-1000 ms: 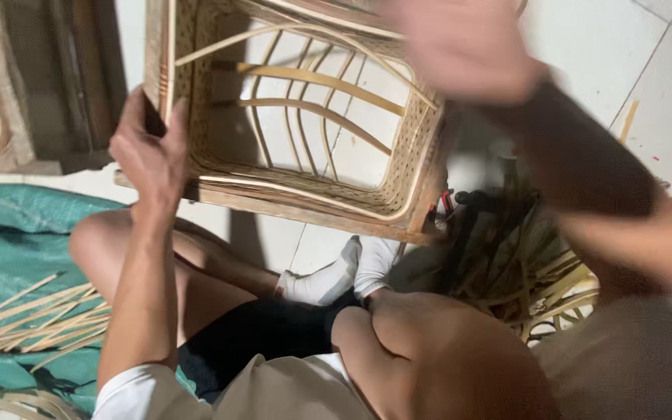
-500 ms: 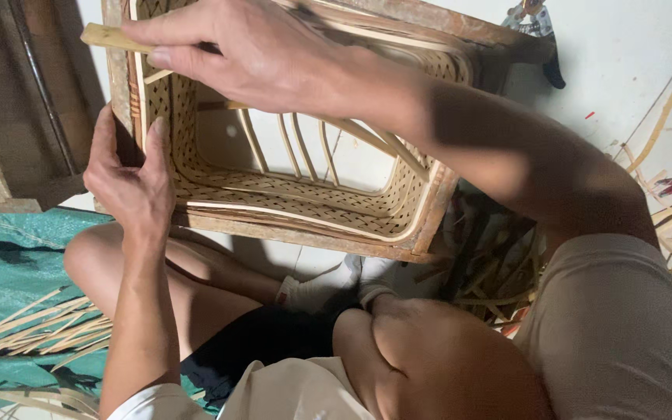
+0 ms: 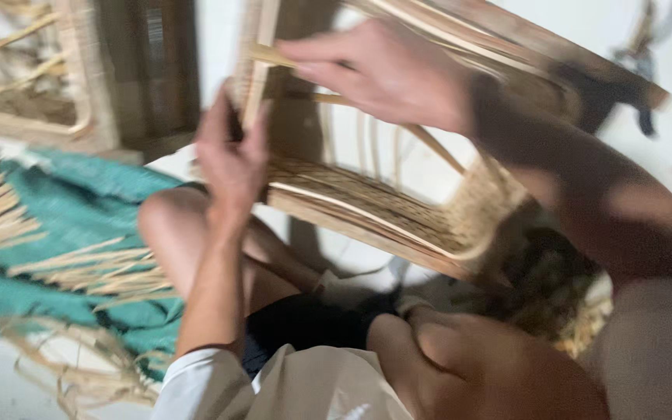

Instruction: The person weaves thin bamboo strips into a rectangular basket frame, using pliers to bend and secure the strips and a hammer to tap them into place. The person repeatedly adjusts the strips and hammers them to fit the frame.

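Observation:
A woven rattan basket frame stands tilted on edge above my knees, its open side facing me. My left hand grips the frame's left upright rim. My right hand reaches across the top and pinches a flat cane strip near the upper left corner. The picture is blurred by motion, so the weave itself is hard to make out.
Loose cane strips lie on a teal cloth at the left. Another rattan frame stands at the upper left beside a dark wooden piece. More dark cane is piled at the lower right.
The view has swung so the basket now sits further right and tilted. My right hand stays on the strip at the top corner; my left hand keeps hold of the rim.

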Demonstrator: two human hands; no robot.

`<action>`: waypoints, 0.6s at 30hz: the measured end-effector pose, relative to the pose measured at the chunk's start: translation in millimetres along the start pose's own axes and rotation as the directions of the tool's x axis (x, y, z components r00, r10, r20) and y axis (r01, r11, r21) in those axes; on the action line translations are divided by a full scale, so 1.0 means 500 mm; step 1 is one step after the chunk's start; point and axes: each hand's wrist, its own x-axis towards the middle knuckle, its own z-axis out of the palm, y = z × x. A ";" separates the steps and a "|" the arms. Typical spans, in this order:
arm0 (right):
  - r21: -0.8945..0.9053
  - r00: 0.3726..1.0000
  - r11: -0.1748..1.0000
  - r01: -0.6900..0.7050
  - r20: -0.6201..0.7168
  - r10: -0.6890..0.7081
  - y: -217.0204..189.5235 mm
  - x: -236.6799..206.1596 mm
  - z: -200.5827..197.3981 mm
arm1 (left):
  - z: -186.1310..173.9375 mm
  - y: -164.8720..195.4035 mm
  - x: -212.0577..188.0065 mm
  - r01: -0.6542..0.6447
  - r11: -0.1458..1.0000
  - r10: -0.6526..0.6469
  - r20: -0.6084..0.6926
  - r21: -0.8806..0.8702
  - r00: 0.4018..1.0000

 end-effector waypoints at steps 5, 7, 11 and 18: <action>-0.061 0.952 0.975 -0.216 0.208 0.224 -0.009 0.030 0.025 | 0.001 -0.004 0.015 0.015 0.999 -0.015 0.002 0.049 1.000; -0.096 0.911 0.946 -0.311 0.253 0.325 -0.015 0.035 0.030 | -0.009 0.001 0.018 -0.114 0.989 0.110 0.040 0.097 0.993; -0.037 0.961 0.987 -0.158 0.224 0.162 -0.015 0.036 0.034 | -0.017 0.006 0.022 -0.260 0.950 0.242 0.119 0.173 0.963; -0.015 0.912 0.953 -0.302 0.287 0.294 0.004 0.030 0.035 | -0.008 -0.012 0.014 -0.313 0.934 0.287 0.164 0.169 0.944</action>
